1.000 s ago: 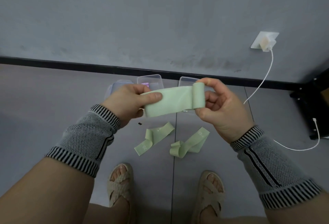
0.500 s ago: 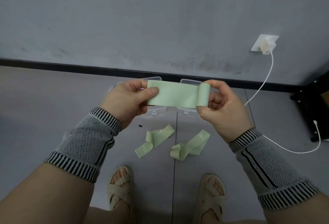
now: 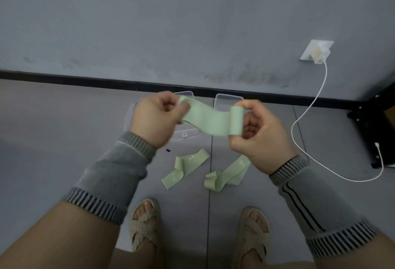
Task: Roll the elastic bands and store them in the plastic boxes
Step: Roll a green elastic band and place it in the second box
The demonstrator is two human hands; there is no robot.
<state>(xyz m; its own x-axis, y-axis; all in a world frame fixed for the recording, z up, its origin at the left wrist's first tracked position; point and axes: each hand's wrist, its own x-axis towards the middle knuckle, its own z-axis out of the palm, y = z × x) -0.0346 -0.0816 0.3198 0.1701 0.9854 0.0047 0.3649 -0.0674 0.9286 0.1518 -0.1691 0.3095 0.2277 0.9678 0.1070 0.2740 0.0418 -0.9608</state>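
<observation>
The left hand [image 3: 157, 119] pinches one end of a pale green elastic band [image 3: 210, 120]; the right hand's [image 3: 259, 132] grip closes on the small roll at its other end, the band sagging between them. Behind the grip, clear plastic boxes [image 3: 228, 101] sit on the floor. Below it lie two loose green bands [image 3: 183, 168] [image 3: 228, 172].

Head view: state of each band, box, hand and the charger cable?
held band: partly rolled at right end, left end slack
left hand: pinches the unrolled end
right hand: pinches the rolled part
floor band, left: unrolled, loosely folded
floor band, right: unrolled, crumpled at one end
plastic boxes: on floor behind hands, open or shut not clear
charger cable: plugged into wall socket
</observation>
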